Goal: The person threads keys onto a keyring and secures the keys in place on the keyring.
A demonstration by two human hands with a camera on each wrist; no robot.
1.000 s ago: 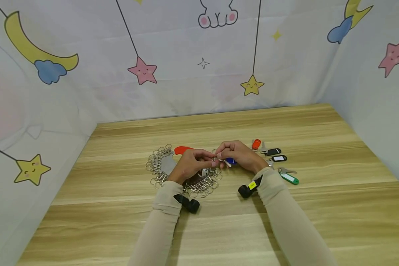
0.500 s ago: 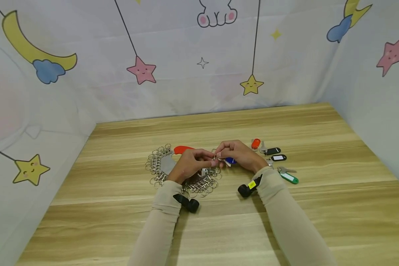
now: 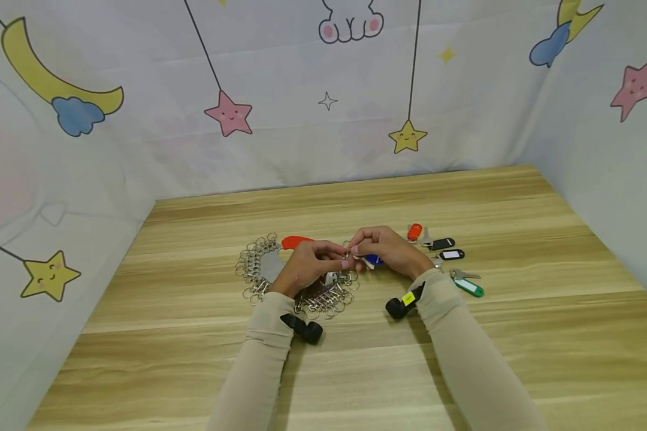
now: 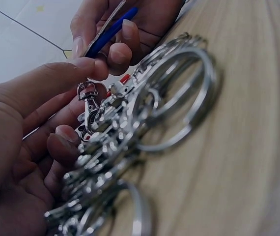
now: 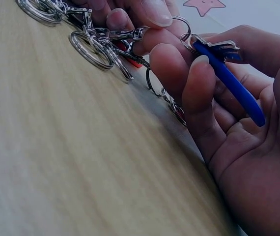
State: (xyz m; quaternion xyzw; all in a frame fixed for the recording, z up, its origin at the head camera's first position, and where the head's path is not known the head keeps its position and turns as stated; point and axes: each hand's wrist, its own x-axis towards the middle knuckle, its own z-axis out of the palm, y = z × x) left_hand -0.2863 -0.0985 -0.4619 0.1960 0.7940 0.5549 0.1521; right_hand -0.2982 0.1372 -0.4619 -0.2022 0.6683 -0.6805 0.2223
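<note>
In the head view, my left hand (image 3: pixel 310 263) and right hand (image 3: pixel 390 248) meet over a grey metal plate (image 3: pixel 271 266) with a red handle (image 3: pixel 295 242), fringed by snap hooks and rings. My left thumb and finger pinch a split ring (image 5: pixel 183 23), whose snap hook (image 4: pixel 89 98) hangs under the fingers in the left wrist view. Held in my right fingers is a blue key tag (image 5: pixel 236 88) with a silver key (image 5: pixel 224 49); its small ring sits at the split ring. Whether the two rings are linked cannot be told.
Right of my right hand lie a red key tag (image 3: pixel 414 232), a black tag (image 3: pixel 443 244), another black tag with a white label (image 3: pixel 452 255) and a green tag (image 3: pixel 468 287), with keys. The wooden table (image 3: pixel 194 359) meets printed cloth walls (image 3: pixel 291 149).
Both hands stay in nearly the same place with only slight finger motion. The head view has shifted a little; the tags on the table lie as before.
</note>
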